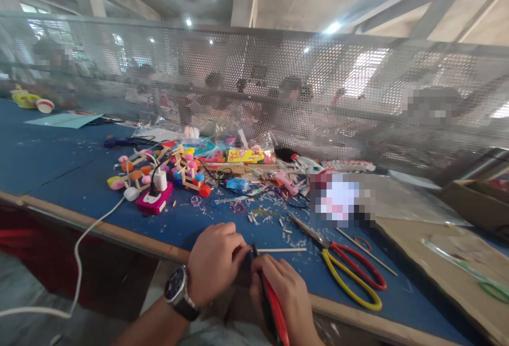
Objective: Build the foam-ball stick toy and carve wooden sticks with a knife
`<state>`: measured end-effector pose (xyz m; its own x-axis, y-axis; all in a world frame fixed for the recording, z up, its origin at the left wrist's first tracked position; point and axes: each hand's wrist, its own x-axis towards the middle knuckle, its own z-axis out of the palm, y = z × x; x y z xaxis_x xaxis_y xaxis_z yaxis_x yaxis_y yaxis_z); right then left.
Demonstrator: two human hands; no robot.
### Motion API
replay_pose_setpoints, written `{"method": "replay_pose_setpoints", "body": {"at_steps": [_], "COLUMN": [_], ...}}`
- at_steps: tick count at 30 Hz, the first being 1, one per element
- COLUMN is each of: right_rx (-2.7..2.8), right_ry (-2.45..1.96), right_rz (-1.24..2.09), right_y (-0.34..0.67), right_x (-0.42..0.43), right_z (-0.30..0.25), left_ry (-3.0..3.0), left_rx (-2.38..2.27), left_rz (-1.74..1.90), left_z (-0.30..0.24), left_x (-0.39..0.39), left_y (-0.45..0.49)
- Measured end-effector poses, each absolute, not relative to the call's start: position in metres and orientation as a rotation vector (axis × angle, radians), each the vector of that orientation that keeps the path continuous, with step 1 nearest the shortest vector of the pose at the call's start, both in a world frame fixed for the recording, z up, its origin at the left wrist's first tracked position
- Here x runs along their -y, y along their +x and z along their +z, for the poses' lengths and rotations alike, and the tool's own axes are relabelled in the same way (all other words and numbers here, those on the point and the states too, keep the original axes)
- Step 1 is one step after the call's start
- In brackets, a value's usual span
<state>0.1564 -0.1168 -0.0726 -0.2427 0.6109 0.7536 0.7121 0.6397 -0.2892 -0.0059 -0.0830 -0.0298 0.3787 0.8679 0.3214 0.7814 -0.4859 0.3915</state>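
Note:
My left hand, with a watch on its wrist, is closed in a pinch on the near end of a thin wooden stick that lies along the blue table. My right hand is wrapped round a red-handled cutting tool, whose dark tip sits at the stick's near end, right by my left fingers. Both hands are over the table's wooden front edge.
Red-and-yellow scissors lie to the right of my hands. Wood shavings, a pink power strip with a white cord, a stick-and-ball model, packets and cardboard crowd the table. Behind a mesh screen sit other people.

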Motion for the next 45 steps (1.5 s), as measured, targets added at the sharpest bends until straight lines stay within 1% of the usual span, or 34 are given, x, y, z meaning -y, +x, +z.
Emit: {"method": "replay_pose_setpoints", "body": {"at_steps": [4,10,13,16,19,21,24,27,30,33,37,39,42,45], "right_rx": [1.939,1.946,1.942,1.922,1.929,1.931,1.936,1.938,1.941,1.990,1.976,1.943,1.943,1.948], "right_ry": [-1.042,-1.024,-1.024,-1.040,-1.030,-1.033,-1.041,-1.023,-0.999,-0.999,-1.016,-1.045,-1.055,-1.055], "right_rz": [-0.140,-0.142,-0.106,-0.094,-0.099,-0.107,-0.111,-0.120,-0.140,-0.157,-0.168,-0.145,-0.118,-0.121], "right_y": [0.157,0.158,0.157,0.155,0.154,0.154,0.155,0.156,0.157,0.159,0.157,0.156,0.155,0.156], "right_x": [0.117,0.116,0.117,0.118,0.119,0.119,0.118,0.116,0.115,0.116,0.119,0.121,0.123,0.124], "right_z": [-0.077,-0.081,-0.079,-0.076,-0.074,-0.075,-0.077,-0.080,-0.079,-0.076,-0.075,-0.077,-0.079,-0.079], "left_ry": [2.460,2.379,2.306,2.182,1.929,1.787,1.668,1.483,1.367,1.276,1.040,0.936,0.927,0.938], "left_rx": [-1.462,-1.210,-1.143,-1.329,-1.553,-1.540,-1.261,-0.955,-0.926,-0.978,-0.927,-0.858,-0.839,-0.958], "left_rz": [0.841,1.534,1.620,1.525,1.198,1.048,0.857,0.596,0.462,0.634,1.131,1.282,1.500,1.770], "left_z": [-0.034,-0.038,-0.059,-0.095,-0.128,-0.137,-0.132,-0.115,-0.096,-0.079,-0.051,-0.032,-0.006,0.002], "left_x": [0.085,0.115,0.140,0.156,0.157,0.153,0.148,0.148,0.153,0.160,0.167,0.171,0.178,0.187], "left_y": [-0.009,-0.021,-0.033,-0.047,-0.059,-0.061,-0.053,-0.039,-0.031,-0.038,-0.064,-0.079,-0.099,-0.111]}}
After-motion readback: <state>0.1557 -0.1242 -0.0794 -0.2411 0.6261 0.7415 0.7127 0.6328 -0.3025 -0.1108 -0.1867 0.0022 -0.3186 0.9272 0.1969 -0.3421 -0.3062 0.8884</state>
